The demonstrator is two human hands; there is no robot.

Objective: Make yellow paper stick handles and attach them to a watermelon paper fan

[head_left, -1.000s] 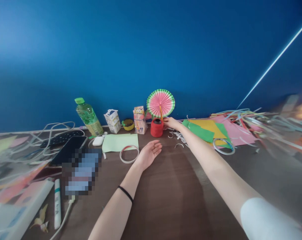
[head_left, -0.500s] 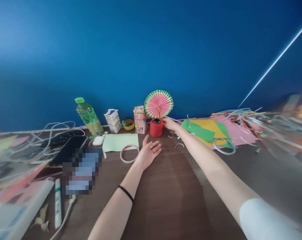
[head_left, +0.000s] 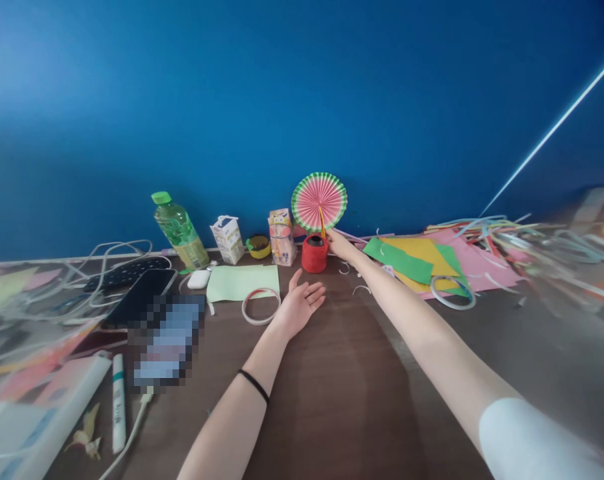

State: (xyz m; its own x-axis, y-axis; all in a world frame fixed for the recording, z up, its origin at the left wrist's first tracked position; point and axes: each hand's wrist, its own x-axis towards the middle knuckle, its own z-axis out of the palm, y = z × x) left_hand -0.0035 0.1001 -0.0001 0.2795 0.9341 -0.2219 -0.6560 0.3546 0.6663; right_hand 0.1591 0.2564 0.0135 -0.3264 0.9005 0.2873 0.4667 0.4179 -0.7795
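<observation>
A round pleated paper fan (head_left: 319,200), pink with a green rim, stands upright against the blue wall. Its yellow stick (head_left: 323,221) comes down at the mouth of a small red pot (head_left: 315,258). My right hand (head_left: 338,244) reaches to the stick's lower end, its fingers closed there beside the pot; the fingertips are partly hidden. Palm up, my left hand (head_left: 302,305) rests low over the table in front of the pot, fingers spread and holding nothing. A roll of tape (head_left: 245,313) lies just left of it.
Behind stand a decorated carton (head_left: 282,243), a yellow tub (head_left: 259,248), a milk carton (head_left: 228,240) and a green bottle (head_left: 181,233). Coloured paper sheets (head_left: 407,263) and another tape roll (head_left: 455,307) lie right. Phones, cables and a white marker (head_left: 118,403) crowd the left.
The fan has risen slightly relative to the red pot, with my right hand at its stick. My left hand has stayed in place. The view has shifted a little.
</observation>
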